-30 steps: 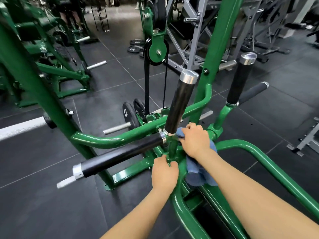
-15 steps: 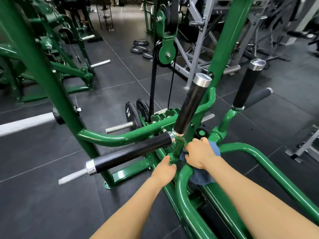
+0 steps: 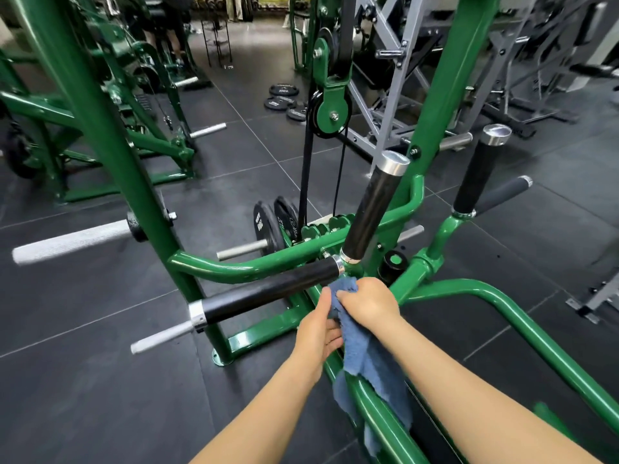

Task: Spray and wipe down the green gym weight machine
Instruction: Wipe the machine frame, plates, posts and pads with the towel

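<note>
Now, one blue cloth [image 3: 363, 349], lifted off the green frame [image 3: 378, 420] since a second ago, bunched in right hand [image 3: 366, 301], left hand [image 3: 318, 333] pinching its edge beside the black handle [image 3: 268, 293]: likely refolding before further wiping.

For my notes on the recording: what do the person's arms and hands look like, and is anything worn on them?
Both forearms are bare as far as the frame shows: no sleeves. The left hand and right hand wear no gloves, and no watch, ring or bracelet is visible.
</note>
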A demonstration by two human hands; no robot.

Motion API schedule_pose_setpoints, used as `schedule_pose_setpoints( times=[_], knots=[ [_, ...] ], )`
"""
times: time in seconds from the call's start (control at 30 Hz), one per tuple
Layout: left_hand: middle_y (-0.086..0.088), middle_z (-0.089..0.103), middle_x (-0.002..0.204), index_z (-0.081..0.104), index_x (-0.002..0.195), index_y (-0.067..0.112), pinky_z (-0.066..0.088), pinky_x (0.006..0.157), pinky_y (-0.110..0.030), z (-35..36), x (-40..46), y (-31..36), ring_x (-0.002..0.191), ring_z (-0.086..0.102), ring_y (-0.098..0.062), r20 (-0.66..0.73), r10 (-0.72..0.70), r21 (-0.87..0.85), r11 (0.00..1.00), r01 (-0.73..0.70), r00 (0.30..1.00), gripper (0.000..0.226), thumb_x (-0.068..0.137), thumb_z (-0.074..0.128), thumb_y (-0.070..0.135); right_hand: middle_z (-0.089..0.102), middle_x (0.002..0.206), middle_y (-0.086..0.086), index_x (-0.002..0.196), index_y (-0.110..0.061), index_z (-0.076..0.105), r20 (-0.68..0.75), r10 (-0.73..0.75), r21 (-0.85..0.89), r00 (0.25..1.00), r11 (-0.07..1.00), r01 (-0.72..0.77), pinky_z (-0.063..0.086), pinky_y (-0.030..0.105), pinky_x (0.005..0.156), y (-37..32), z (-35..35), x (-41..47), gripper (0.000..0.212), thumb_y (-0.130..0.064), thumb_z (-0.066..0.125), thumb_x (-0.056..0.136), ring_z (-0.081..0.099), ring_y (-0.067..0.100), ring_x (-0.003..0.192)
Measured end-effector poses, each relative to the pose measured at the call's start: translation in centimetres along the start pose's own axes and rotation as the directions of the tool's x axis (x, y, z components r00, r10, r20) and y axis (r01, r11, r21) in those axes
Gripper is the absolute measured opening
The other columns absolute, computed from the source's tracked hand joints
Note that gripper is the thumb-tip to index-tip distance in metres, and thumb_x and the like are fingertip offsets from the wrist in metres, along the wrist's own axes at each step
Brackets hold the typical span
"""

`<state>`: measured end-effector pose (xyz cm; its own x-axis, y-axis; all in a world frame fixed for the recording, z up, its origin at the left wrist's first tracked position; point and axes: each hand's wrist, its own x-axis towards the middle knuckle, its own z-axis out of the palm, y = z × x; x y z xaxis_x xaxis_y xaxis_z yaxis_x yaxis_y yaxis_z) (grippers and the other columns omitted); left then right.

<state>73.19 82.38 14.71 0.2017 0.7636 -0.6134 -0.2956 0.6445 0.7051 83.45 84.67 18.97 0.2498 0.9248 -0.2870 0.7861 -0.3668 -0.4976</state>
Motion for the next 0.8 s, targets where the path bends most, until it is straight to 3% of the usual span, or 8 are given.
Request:
schedule_pose_setpoints(
  times=[0.1, 0.23, 0.33, 0.4, 0.47, 0.57, 0.7, 0.8],
  knots=[
    [-0.019, 0.069, 0.111, 0.061, 0.121, 0.004, 0.055, 0.088, -0.038, -0.8, -0.7, 0.2, 0.099, 0.068, -0.028, 0.092, -0.044, -0.116, 0.992, 0.055, 0.995, 0.060, 0.084, 0.059, 0.051, 0.064, 0.087, 0.006, 0.081, -0.013, 0.062, 0.006, 0.017, 0.150, 1.000, 0.988, -0.018, 0.039, 0.027, 0.067, -0.9, 0.8, -0.2, 0.018, -0.029, 0.057, 0.088, 0.056, 0.025, 0.080],
    [-0.015, 0.069, 0.099, 0.056, 0.126, 0.001, 0.057, 0.077, -0.033, -0.7, -1.3, 0.3, 0.089, 0.066, -0.025, 0.047, -0.010, -0.307, 0.951, 0.024, 0.999, 0.038, 0.098, 0.052, 0.027, 0.060, 0.078, 0.001, 0.067, -0.018, 0.053, 0.084, -0.145, 0.250, 0.986, 0.961, 0.120, 0.038, 0.028, 0.065, -0.9, -0.3, -1.5, 0.028, -0.032, 0.058, 0.091, 0.055, 0.020, 0.079],
    [-0.012, 0.065, 0.088, 0.055, 0.122, 0.002, 0.053, 0.073, -0.036, -0.1, -0.7, 0.6, 0.075, 0.062, -0.023, -0.099, -0.014, -0.408, 0.913, -0.028, 0.995, 0.024, 0.100, 0.045, 0.006, 0.068, 0.104, 0.008, 0.100, -0.005, 0.066, -0.002, -0.181, 0.361, 0.984, 0.917, 0.169, 0.042, 0.029, 0.080, 0.9, -1.0, -2.2, 0.036, -0.038, 0.054, 0.095, 0.061, 0.019, 0.096],
    [-0.013, 0.064, 0.077, 0.055, 0.103, 0.003, 0.050, 0.079, -0.042, -0.2, -0.7, 0.8, 0.071, 0.058, -0.024, -0.136, -0.035, -0.494, 0.869, -0.037, 0.990, 0.017, 0.100, 0.038, 0.000, 0.059, 0.127, 0.007, 0.126, -0.008, 0.057, -0.107, -0.142, 0.208, 0.984, 0.965, 0.162, 0.040, 0.031, 0.098, 3.4, -1.0, -2.9, 0.041, -0.036, 0.052, 0.096, 0.054, 0.022, 0.117],
    [-0.015, 0.063, 0.079, 0.051, 0.086, 0.005, 0.048, 0.086, -0.048, -0.8, -1.0, 0.9, 0.069, 0.055, -0.025, -0.176, -0.072, -0.539, 0.842, -0.034, 0.982, 0.025, 0.101, 0.033, -0.001, 0.054, 0.129, 0.007, 0.130, -0.008, 0.052, -0.099, -0.086, 0.124, 0.991, 0.987, 0.098, 0.042, 0.032, 0.099, 5.9, -0.4, -4.0, 0.049, -0.041, 0.054, 0.094, 0.052, 0.025, 0.119],
    [-0.021, 0.061, 0.114, 0.054, 0.117, 0.002, 0.045, 0.092, -0.047, -1.5, -1.1, 0.3, 0.075, 0.057, -0.028, -0.190, -0.092, -0.584, 0.811, -0.037, 0.977, 0.029, 0.102, 0.029, 0.001, 0.061, 0.096, -0.002, 0.098, -0.012, 0.057, 0.020, -0.072, 0.242, 0.997, 0.968, 0.065, 0.043, 0.012, 0.066, 7.8, 0.8, -5.8, 0.037, -0.048, 0.061, 0.088, 0.060, 0.013, 0.085],
    [-0.019, 0.061, 0.121, 0.045, 0.137, 0.004, 0.052, 0.084, -0.049, -1.7, -1.3, -0.4, 0.100, 0.063, -0.035, -0.150, -0.107, -0.518, 0.856, 0.014, 0.983, 0.040, 0.102, 0.046, 0.022, 0.059, 0.088, -0.002, 0.091, -0.013, 0.052, -0.050, -0.027, 0.154, 0.998, 0.988, 0.034, 0.048, 0.038, 0.076, 7.9, 1.5, -7.0, 0.040, -0.052, 0.059, 0.087, 0.058, 0.021, 0.085],
    [-0.016, 0.061, 0.117, 0.036, 0.144, 0.015, 0.056, 0.059, -0.049, -2.3, -2.0, 0.4, 0.083, 0.068, -0.035, -0.042, -0.122, -0.321, 0.942, 0.103, 0.992, 0.086, 0.076, 0.077, 0.046, 0.057, 0.089, 0.001, 0.089, -0.016, 0.040, -0.189, -0.165, -0.147, 0.968, 0.979, 0.138, 0.041, 0.035, 0.068, 3.5, -0.4, -7.6, 0.037, -0.047, 0.060, 0.087, 0.055, 0.027, 0.084]
  ],
)
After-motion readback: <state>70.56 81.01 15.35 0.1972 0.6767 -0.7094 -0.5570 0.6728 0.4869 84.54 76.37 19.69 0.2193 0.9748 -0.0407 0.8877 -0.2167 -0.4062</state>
